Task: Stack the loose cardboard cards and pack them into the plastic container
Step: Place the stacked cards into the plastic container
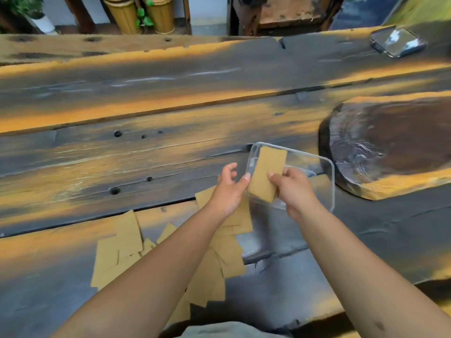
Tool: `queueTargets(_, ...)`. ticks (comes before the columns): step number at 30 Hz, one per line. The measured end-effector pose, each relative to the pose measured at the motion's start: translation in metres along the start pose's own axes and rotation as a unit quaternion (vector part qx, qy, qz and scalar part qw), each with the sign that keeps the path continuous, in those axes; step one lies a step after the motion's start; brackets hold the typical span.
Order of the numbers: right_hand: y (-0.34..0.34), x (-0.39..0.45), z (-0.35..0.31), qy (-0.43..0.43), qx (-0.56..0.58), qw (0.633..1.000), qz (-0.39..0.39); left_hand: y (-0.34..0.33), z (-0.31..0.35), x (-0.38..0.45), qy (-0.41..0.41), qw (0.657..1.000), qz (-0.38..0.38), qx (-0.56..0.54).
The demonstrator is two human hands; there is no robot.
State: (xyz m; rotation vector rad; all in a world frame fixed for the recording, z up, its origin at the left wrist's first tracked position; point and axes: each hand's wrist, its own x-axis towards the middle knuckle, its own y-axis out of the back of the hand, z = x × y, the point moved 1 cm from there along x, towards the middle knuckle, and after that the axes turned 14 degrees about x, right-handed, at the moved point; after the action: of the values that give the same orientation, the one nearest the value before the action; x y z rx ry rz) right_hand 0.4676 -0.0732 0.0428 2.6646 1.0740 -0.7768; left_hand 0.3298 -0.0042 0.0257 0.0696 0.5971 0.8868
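Dark, orange-streaked wooden planks point(146, 98) carry the clear rectangular plastic container point(327, 167). Over it my right hand point(292, 189) pinches a small tan cardboard stack point(267, 173) by its long edge, while my left hand point(228, 189), fingers loose, steadies the other edge. Those cards look light, stiff and apt to slide apart, so gripping both long edges seems safest; more loose tan cards point(117, 254) lie scattered nearer me.
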Motion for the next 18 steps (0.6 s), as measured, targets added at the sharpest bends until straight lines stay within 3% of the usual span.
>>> queueTargets(4, 0.042, 0.054, -0.005, -0.050, 0.003, 0.998, 0.049, -0.021, -0.011, 0.014, -0.056, 0.984, -0.009, 0.169)
queueTargets(8, 0.048, 0.090, 0.006, -0.114, -0.059, 0.991, 0.043, -0.036, -0.026, 0.020, -0.078, 0.943, -0.023, 0.323)
queueTargets(18, 0.029, 0.126, 0.046, -0.129, -0.198, 0.972, -0.003, -0.046, -0.038, 0.011, -0.140, 0.898, 0.022, 0.416)
